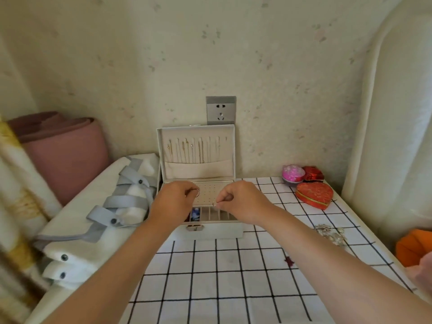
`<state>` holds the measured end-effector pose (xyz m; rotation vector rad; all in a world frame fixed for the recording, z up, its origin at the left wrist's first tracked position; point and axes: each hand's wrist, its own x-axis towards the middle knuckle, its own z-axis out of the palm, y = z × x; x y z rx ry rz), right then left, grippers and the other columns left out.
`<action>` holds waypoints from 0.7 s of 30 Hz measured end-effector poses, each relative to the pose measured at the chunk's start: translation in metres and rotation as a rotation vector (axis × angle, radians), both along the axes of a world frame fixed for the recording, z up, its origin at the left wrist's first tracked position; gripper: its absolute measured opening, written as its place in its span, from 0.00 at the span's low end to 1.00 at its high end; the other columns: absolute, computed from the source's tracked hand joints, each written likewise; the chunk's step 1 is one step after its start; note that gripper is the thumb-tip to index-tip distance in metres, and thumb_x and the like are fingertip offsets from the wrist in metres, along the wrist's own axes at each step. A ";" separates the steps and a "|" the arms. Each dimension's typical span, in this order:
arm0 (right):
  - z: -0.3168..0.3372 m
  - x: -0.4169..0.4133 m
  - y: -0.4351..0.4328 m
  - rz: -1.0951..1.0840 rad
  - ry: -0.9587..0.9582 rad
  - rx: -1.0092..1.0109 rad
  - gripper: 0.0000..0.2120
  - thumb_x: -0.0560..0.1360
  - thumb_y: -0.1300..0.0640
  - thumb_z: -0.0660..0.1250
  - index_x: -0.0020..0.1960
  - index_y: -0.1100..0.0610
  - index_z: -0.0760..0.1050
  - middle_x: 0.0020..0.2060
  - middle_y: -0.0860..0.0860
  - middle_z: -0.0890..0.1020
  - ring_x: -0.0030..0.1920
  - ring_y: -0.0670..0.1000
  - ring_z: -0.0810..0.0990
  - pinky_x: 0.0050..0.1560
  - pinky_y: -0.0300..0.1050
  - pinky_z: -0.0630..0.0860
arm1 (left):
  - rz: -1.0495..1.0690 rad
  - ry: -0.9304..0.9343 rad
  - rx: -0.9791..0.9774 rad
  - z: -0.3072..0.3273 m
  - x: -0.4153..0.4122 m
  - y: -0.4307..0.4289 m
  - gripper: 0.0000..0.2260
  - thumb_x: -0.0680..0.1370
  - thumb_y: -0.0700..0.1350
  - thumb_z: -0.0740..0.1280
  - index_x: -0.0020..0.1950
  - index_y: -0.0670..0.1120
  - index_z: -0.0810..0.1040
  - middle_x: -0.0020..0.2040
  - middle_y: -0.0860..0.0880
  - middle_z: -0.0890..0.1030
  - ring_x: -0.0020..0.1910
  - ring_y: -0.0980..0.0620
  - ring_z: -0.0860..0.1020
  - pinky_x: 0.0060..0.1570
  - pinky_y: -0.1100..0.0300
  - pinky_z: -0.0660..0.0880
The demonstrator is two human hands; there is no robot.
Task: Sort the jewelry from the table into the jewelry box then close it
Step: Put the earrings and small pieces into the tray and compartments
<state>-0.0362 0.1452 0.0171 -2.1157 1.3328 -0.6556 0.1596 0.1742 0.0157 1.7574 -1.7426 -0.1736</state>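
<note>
Above the ring slots of the open jewelry box (217,230), a small ring (214,203) is pinched by the right hand (243,202); the left hand (174,202) pinches a second ring (197,193). Both look light, hard and slippery, so best held by the band. More jewelry (330,233) lies on the checked table (233,277).

Soft, even daylight with a warm yellowish cast, moderately bright. Shadows weak and diffuse. Whole frame slightly soft; fine detail inside the jewelry box (211,231) is compression mush. Wide-angle distortion fans the grid lines on the table (233,288) and curves the padded panel (397,113) at right. Blanket (14,206) at the left edge smeared with blur.
</note>
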 end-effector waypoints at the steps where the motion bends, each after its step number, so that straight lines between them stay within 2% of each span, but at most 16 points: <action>1: -0.002 0.007 0.000 0.002 0.011 0.002 0.02 0.73 0.51 0.74 0.45 0.48 0.83 0.39 0.40 0.83 0.43 0.40 0.81 0.50 0.43 0.80 | 0.011 0.007 0.017 -0.002 0.009 0.003 0.07 0.80 0.45 0.67 0.53 0.50 0.85 0.50 0.54 0.84 0.47 0.56 0.77 0.50 0.62 0.73; 3: -0.007 0.021 0.000 0.003 0.043 0.004 0.02 0.73 0.50 0.74 0.45 0.47 0.83 0.39 0.40 0.83 0.44 0.41 0.81 0.51 0.46 0.81 | 0.021 0.015 0.044 -0.006 0.025 0.006 0.08 0.80 0.44 0.66 0.55 0.50 0.84 0.52 0.53 0.84 0.47 0.56 0.77 0.49 0.64 0.73; 7: -0.013 0.039 -0.001 -0.015 0.155 -0.019 0.02 0.74 0.51 0.72 0.44 0.47 0.83 0.41 0.39 0.83 0.45 0.43 0.81 0.51 0.48 0.81 | 0.011 0.092 0.056 -0.012 0.042 0.009 0.09 0.81 0.43 0.65 0.54 0.50 0.84 0.50 0.55 0.83 0.40 0.63 0.74 0.38 0.77 0.65; 10: -0.016 0.046 -0.004 -0.026 0.210 -0.013 0.04 0.75 0.50 0.72 0.42 0.46 0.84 0.41 0.40 0.83 0.45 0.44 0.81 0.51 0.49 0.81 | 0.003 0.151 0.068 -0.010 0.045 0.005 0.08 0.80 0.44 0.66 0.53 0.52 0.84 0.46 0.57 0.81 0.39 0.66 0.74 0.36 0.77 0.65; 13: -0.014 0.048 -0.006 -0.018 0.272 0.031 0.12 0.75 0.44 0.71 0.37 0.50 0.83 0.33 0.45 0.83 0.36 0.47 0.80 0.42 0.47 0.80 | -0.011 0.236 0.068 -0.004 0.045 0.004 0.04 0.78 0.44 0.68 0.50 0.53 0.81 0.41 0.58 0.80 0.39 0.62 0.75 0.37 0.73 0.68; 14: -0.012 0.047 -0.006 -0.012 0.279 0.049 0.17 0.75 0.43 0.70 0.33 0.52 0.81 0.28 0.47 0.80 0.32 0.48 0.77 0.38 0.46 0.76 | -0.015 0.258 0.068 -0.002 0.045 0.004 0.03 0.78 0.44 0.69 0.48 0.52 0.80 0.40 0.57 0.79 0.39 0.61 0.76 0.36 0.73 0.68; 16: -0.006 0.047 -0.006 -0.008 0.239 0.061 0.20 0.78 0.44 0.68 0.31 0.54 0.77 0.25 0.46 0.75 0.28 0.49 0.73 0.37 0.46 0.73 | -0.027 0.284 0.068 0.000 0.048 0.005 0.03 0.77 0.44 0.70 0.45 0.51 0.80 0.39 0.57 0.80 0.38 0.61 0.76 0.35 0.75 0.68; 19: 0.009 0.052 -0.004 0.000 0.093 0.035 0.12 0.79 0.48 0.67 0.43 0.51 0.84 0.36 0.46 0.83 0.37 0.46 0.81 0.45 0.46 0.78 | -0.048 0.359 0.079 0.000 0.057 0.008 0.03 0.76 0.46 0.72 0.43 0.53 0.82 0.41 0.55 0.82 0.40 0.62 0.78 0.38 0.73 0.69; 21: 0.020 0.061 0.001 0.030 -0.060 0.079 0.09 0.78 0.48 0.68 0.44 0.48 0.84 0.36 0.44 0.84 0.34 0.43 0.79 0.43 0.41 0.76 | -0.062 0.425 0.069 0.002 0.063 0.008 0.02 0.75 0.47 0.73 0.43 0.53 0.83 0.42 0.53 0.83 0.41 0.60 0.79 0.42 0.69 0.72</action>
